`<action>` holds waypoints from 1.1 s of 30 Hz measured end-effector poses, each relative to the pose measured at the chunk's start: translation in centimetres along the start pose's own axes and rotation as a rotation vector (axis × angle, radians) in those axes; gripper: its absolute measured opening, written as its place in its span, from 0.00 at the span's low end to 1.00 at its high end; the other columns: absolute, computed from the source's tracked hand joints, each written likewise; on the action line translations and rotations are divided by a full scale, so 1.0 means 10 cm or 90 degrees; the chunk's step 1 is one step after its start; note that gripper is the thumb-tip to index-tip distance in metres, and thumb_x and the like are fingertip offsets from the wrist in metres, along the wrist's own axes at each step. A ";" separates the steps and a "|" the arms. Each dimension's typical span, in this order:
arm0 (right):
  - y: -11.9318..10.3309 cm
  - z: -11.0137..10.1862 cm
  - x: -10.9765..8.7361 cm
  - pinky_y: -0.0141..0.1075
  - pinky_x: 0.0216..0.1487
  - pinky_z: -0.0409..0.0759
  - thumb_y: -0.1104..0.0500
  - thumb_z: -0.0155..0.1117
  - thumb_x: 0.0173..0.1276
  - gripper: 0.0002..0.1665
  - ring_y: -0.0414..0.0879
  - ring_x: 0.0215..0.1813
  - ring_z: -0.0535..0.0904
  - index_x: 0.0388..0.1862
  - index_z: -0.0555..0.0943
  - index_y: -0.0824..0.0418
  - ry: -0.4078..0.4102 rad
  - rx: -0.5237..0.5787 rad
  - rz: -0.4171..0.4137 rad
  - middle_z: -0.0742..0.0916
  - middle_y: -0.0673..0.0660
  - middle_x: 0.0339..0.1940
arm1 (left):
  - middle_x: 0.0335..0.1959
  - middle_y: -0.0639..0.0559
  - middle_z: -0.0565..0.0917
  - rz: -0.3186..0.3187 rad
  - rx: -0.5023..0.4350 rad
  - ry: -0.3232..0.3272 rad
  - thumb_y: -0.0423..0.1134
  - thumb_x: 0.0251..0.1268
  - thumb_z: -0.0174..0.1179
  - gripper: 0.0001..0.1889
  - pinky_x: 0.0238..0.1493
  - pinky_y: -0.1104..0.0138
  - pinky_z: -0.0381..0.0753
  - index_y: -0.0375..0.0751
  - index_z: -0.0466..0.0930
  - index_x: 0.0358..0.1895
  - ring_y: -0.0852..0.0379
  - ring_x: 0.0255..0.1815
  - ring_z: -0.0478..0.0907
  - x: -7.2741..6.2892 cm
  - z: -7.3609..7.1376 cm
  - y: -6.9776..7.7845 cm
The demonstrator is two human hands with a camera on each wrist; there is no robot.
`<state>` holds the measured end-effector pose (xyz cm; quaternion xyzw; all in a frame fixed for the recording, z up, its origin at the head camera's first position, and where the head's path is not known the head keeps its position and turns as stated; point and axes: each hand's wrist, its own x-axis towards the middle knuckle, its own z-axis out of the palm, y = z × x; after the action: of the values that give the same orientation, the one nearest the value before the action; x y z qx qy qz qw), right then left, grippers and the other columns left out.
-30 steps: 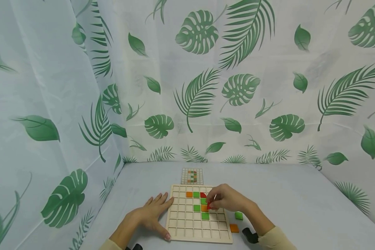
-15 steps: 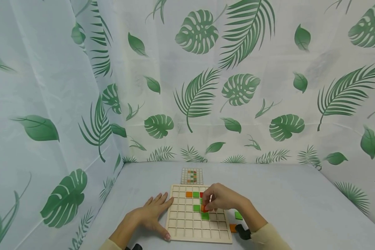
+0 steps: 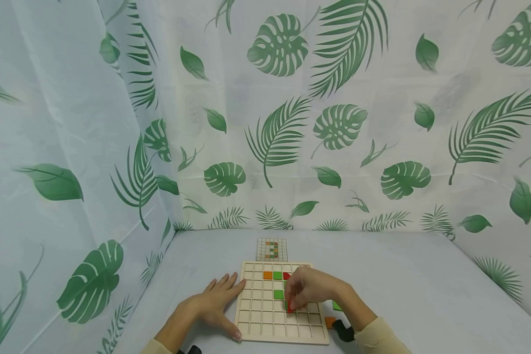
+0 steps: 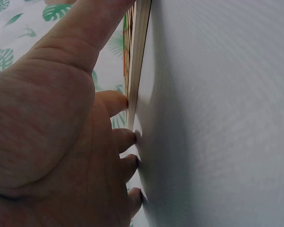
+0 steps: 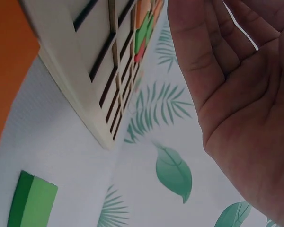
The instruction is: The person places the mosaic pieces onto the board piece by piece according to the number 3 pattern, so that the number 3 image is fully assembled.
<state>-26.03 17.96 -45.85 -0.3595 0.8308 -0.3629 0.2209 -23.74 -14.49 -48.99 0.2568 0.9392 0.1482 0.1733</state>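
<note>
At the lower middle of the head view, a pale wooden board (image 3: 264,329) with a raised grid lies flat, and over its right half the right hand (image 3: 314,287) pinches a red tile (image 3: 290,309) between thumb and fingertips. The small grip probably suits the narrow squares, though whether the tile touches the board cannot be told. The left hand (image 3: 214,302) is spread and flat, fingers apart, its index finger at the board's left edge and its thumb at the lower left corner, seemingly to keep the board from sliding. Along an upper row sit an orange tile (image 3: 267,275), a green tile (image 3: 277,276) and a second red tile (image 3: 286,276), each in its own square. Just beyond the far edge lies a card (image 3: 272,250) showing a smaller grid with coloured squares, in easy sight of the person. Near the board's right side, a loose green tile (image 3: 337,306) and a loose orange tile (image 3: 330,322) lie conveniently close to the right hand. Everything rests on a pale, smooth table (image 3: 394,275); behind it and at frame left hang white curtains (image 3: 358,88) printed with green leaves.
</note>
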 end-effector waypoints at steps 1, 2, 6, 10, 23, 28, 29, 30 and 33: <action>0.00 0.01 0.00 0.27 0.27 0.80 0.69 0.77 0.61 0.07 0.35 0.24 0.79 0.32 0.89 0.58 -0.004 0.003 0.004 0.90 0.50 0.27 | 0.87 0.41 0.47 0.000 0.000 0.001 0.75 0.37 0.77 0.70 0.85 0.39 0.43 0.54 0.50 0.86 0.38 0.88 0.42 0.00 0.00 0.00; 0.00 0.02 0.00 0.26 0.27 0.80 0.69 0.77 0.61 0.07 0.34 0.25 0.78 0.32 0.89 0.58 -0.007 0.006 0.009 0.90 0.50 0.27 | 0.87 0.41 0.47 0.000 0.000 0.000 0.75 0.37 0.77 0.70 0.85 0.39 0.43 0.54 0.50 0.86 0.38 0.88 0.42 0.00 0.00 0.00; 0.00 0.05 0.00 0.26 0.28 0.79 0.68 0.77 0.61 0.06 0.34 0.26 0.77 0.31 0.88 0.58 -0.017 0.017 0.023 0.90 0.51 0.27 | 0.87 0.41 0.47 -0.001 0.001 0.001 0.75 0.37 0.77 0.70 0.85 0.38 0.43 0.53 0.51 0.86 0.38 0.88 0.42 0.01 0.00 0.00; 0.00 0.08 0.00 0.26 0.27 0.79 0.68 0.78 0.61 0.06 0.34 0.25 0.78 0.30 0.88 0.58 -0.015 0.008 0.023 0.90 0.50 0.27 | 0.87 0.41 0.48 0.000 0.003 0.002 0.75 0.37 0.77 0.70 0.85 0.38 0.43 0.53 0.51 0.85 0.38 0.88 0.42 0.01 0.00 0.00; -0.04 0.13 0.01 0.27 0.26 0.80 0.68 0.79 0.59 0.07 0.35 0.23 0.79 0.27 0.89 0.58 -0.010 -0.015 0.040 0.90 0.48 0.24 | 0.87 0.40 0.48 0.007 0.002 0.004 0.75 0.38 0.77 0.70 0.84 0.38 0.43 0.52 0.51 0.85 0.37 0.88 0.42 0.01 -0.01 0.00; -0.05 0.13 0.00 0.26 0.30 0.80 0.69 0.81 0.56 0.09 0.33 0.26 0.78 0.30 0.91 0.55 -0.014 -0.039 0.047 0.90 0.45 0.27 | 0.87 0.40 0.48 0.006 -0.005 0.003 0.75 0.38 0.77 0.70 0.85 0.38 0.43 0.53 0.51 0.85 0.37 0.88 0.42 0.00 0.00 0.00; -0.05 0.13 0.00 0.26 0.30 0.80 0.69 0.81 0.56 0.10 0.33 0.27 0.78 0.31 0.91 0.55 -0.016 -0.041 0.050 0.90 0.45 0.28 | 0.87 0.41 0.48 0.005 -0.005 0.003 0.75 0.37 0.77 0.70 0.85 0.38 0.43 0.53 0.51 0.85 0.37 0.88 0.42 -0.01 0.00 0.00; -0.05 0.13 0.00 0.26 0.30 0.80 0.70 0.81 0.55 0.11 0.33 0.27 0.78 0.32 0.91 0.54 -0.017 -0.044 0.052 0.90 0.44 0.28 | 0.87 0.41 0.48 0.004 -0.006 0.002 0.75 0.37 0.77 0.70 0.85 0.38 0.42 0.53 0.51 0.85 0.37 0.88 0.42 -0.01 0.00 0.01; -0.06 0.13 -0.01 0.27 0.30 0.80 0.71 0.80 0.55 0.12 0.33 0.27 0.78 0.33 0.92 0.54 -0.020 -0.050 0.056 0.90 0.44 0.29 | 0.87 0.41 0.48 0.004 -0.003 0.002 0.75 0.37 0.77 0.70 0.85 0.38 0.43 0.53 0.51 0.85 0.37 0.88 0.42 -0.01 -0.01 0.01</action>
<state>-24.88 17.18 -46.26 -0.3364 0.8559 -0.3142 0.2356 -23.67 -14.44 -48.85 0.2589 0.9385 0.1511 0.1716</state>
